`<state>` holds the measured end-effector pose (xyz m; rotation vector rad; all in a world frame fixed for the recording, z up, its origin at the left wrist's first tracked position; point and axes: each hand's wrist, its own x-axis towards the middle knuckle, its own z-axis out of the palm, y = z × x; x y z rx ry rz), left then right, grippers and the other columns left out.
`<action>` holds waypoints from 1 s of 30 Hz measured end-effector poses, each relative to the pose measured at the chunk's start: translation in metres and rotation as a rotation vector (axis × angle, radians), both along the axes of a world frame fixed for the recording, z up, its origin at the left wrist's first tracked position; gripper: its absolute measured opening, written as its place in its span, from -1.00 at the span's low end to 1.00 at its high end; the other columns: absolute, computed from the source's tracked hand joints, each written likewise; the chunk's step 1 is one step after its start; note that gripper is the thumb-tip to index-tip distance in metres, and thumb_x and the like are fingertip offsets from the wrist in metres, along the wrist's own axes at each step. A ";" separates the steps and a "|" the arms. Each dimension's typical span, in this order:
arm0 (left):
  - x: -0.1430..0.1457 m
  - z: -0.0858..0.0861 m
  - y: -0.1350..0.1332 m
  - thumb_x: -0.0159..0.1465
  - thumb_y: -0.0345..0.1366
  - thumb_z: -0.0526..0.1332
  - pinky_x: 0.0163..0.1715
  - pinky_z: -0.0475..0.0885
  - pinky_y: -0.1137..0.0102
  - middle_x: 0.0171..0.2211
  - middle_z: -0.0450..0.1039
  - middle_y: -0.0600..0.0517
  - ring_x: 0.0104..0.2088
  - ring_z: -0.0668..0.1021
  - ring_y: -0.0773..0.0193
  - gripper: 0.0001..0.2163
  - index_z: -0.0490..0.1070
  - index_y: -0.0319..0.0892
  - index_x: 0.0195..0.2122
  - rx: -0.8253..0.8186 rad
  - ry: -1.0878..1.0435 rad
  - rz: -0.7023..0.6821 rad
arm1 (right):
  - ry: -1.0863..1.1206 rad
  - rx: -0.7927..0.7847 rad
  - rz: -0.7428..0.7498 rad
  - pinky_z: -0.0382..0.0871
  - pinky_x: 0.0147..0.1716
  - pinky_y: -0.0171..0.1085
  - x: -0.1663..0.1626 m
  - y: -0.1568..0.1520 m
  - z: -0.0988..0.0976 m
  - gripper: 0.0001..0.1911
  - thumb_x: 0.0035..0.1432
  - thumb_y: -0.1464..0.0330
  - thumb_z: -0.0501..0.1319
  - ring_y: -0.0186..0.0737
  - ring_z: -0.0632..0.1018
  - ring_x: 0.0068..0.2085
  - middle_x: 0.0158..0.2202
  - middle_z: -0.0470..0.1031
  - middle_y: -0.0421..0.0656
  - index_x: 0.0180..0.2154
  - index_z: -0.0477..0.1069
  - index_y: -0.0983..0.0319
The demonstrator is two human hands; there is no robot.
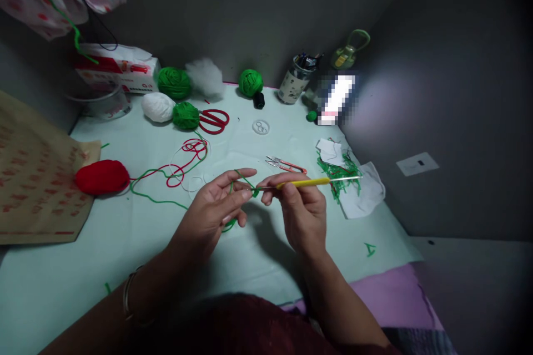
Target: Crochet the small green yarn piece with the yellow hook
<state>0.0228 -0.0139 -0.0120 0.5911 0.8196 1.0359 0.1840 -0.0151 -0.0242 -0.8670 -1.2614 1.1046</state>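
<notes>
My left hand [216, 205] is held palm up over the pale green table [137, 233], with a strand of green yarn [244, 183] looped over its fingers and pinched near the fingertips. My right hand [297, 208] is closed on a yellow-handled crochet hook [310, 182], whose tip meets the yarn loop between the two hands. The green strand trails left across the table [154, 199] toward the yarn balls.
A red yarn ball [102, 176] lies at the left, green balls [185, 115] and a white one [157, 106] at the back beside red scissors [214, 120]. Small snips [285, 165], green scraps on white cloth [345, 177], a jar [296, 80] and a brown paper bag [35, 172] surround the hands.
</notes>
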 end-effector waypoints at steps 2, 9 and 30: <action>-0.001 -0.001 0.000 0.18 -0.33 0.42 -0.61 0.34 0.52 -0.40 0.41 0.14 -0.68 0.13 0.60 -0.70 0.55 -0.20 -0.05 -0.002 -0.007 0.005 | -0.010 0.016 -0.020 0.55 -0.34 -0.23 0.001 -0.001 0.002 -0.80 0.40 0.29 0.12 -0.30 0.58 -0.37 -0.27 0.62 -0.14 -0.19 0.50 0.17; 0.002 -0.003 -0.002 0.17 -0.34 0.43 -0.63 0.24 0.59 -0.49 0.36 0.19 -0.66 0.25 0.57 -0.62 0.50 -0.19 0.03 0.016 -0.025 0.019 | -0.733 0.596 -0.163 0.59 -0.15 -0.18 0.001 -0.014 0.002 -0.67 0.30 0.53 0.19 -0.16 0.62 -0.08 -0.11 0.61 -0.08 0.03 0.51 0.12; 0.003 -0.004 0.001 0.18 -0.39 0.42 -0.64 0.25 0.64 -0.62 0.17 0.26 -0.68 0.03 0.61 -0.74 0.62 -0.26 -0.08 -0.127 -0.186 -0.017 | -0.595 0.527 -0.219 0.58 -0.16 -0.14 0.000 -0.007 -0.003 -0.65 0.29 0.52 0.22 -0.16 0.62 -0.09 -0.10 0.62 -0.09 0.03 0.54 0.08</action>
